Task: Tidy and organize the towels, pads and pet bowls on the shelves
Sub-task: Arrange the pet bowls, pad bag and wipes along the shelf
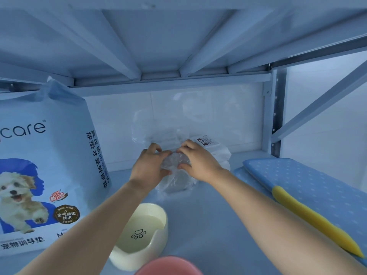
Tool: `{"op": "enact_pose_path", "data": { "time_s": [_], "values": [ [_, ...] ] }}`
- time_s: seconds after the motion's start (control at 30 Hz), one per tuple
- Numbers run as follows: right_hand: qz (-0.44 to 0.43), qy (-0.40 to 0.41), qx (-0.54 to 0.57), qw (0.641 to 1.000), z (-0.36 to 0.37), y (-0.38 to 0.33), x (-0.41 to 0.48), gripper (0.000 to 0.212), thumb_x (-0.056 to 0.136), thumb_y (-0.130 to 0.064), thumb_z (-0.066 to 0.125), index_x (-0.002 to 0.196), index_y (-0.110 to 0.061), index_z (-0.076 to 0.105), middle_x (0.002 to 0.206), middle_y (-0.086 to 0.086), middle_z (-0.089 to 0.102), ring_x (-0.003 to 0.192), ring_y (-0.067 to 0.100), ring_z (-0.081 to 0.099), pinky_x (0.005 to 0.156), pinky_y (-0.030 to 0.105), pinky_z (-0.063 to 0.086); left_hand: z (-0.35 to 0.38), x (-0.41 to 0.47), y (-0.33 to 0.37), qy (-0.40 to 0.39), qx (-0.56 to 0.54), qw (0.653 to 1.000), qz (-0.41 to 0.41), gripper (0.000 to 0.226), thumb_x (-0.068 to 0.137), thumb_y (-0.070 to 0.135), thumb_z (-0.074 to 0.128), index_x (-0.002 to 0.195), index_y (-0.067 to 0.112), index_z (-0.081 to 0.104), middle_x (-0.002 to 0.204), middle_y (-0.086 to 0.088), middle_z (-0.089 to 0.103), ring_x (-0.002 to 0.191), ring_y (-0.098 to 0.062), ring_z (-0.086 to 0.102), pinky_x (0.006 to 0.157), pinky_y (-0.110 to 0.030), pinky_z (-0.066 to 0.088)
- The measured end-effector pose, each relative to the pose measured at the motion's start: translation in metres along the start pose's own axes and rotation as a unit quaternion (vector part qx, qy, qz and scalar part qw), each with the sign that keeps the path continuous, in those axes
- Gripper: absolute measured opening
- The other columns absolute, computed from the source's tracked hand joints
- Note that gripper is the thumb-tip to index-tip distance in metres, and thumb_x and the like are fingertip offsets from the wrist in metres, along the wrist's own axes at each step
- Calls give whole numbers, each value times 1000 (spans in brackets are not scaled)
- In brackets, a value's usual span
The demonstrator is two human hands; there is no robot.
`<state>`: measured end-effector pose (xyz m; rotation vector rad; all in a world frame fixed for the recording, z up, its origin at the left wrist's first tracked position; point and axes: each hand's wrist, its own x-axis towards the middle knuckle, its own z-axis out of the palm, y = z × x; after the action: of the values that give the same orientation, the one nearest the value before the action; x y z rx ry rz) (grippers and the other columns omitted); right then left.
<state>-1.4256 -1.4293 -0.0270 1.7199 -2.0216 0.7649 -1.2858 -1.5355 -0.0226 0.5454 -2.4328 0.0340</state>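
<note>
Plastic bag (pixel 175 184) at centre, pinched by left grip (pixel 153 165) and right grip (pixel 198 161); probably closing it, next pushing gently backward.

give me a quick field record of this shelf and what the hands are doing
left hand: grips clear plastic bag
right hand: grips the same bag
left side: upright pad pack, dog picture
front: cream bowl with paw print; pink bowl at bottom edge
right side: blue dotted mat, yellow trim
behind bag: white labelled pack
</note>
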Motion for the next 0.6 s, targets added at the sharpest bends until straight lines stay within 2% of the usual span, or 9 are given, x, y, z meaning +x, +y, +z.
{"op": "enact_pose_path", "data": {
  "time_s": [0.1,0.27,0.4,0.47,0.53,0.6],
  "values": [
    [9,3,20,1000,-2,1,-3,41,79,-24,70,115,-9,57,115,6,50,108,24,51,87,31,41,0,0,3,-11,-12,1000,5,53,70,28,78,119,33,59,108,0,43,97,-23,53,79,-39,51],
    [28,11,23,999,0,-1,-8,40,81,-20,68,118,-11,55,117,5,49,109,23,51,86,30,42,1,-4,-1,-17,-37,999,31,55,73,22,75,123,33,56,107,0,44,97,-20,52,79,-36,50],
    [60,10,19,998,0,-8,-7,41,82,-18,66,121,-15,54,119,3,49,112,21,50,86,35,46,0,-5,-2,-21,-60,997,38,59,75,18,75,128,31,54,108,0,44,99,-18,50,81,-24,43],
    [69,12,14,997,-1,-12,-11,44,82,-16,65,124,-17,53,122,3,48,114,21,48,86,35,46,-3,-5,-2,-35,-69,996,40,61,75,14,74,130,27,52,114,-4,43,103,-20,50,86,-18,38],
    [74,25,18,997,-1,-13,-20,50,83,-12,63,130,-19,50,131,1,45,121,19,45,91,35,45,-6,-10,-2,-62,-41,996,43,67,77,14,71,137,26,43,128,-6,39,113,-25,45,99,-25,37],
    [75,46,25,996,-3,-15,-34,53,84,-13,62,134,-19,46,140,0,40,128,17,40,98,33,41,-10,-19,-2,-98,-3,995,30,74,81,21,67,144,30,29,144,-3,27,128,-26,32,105,-30,32]
  ]
}}
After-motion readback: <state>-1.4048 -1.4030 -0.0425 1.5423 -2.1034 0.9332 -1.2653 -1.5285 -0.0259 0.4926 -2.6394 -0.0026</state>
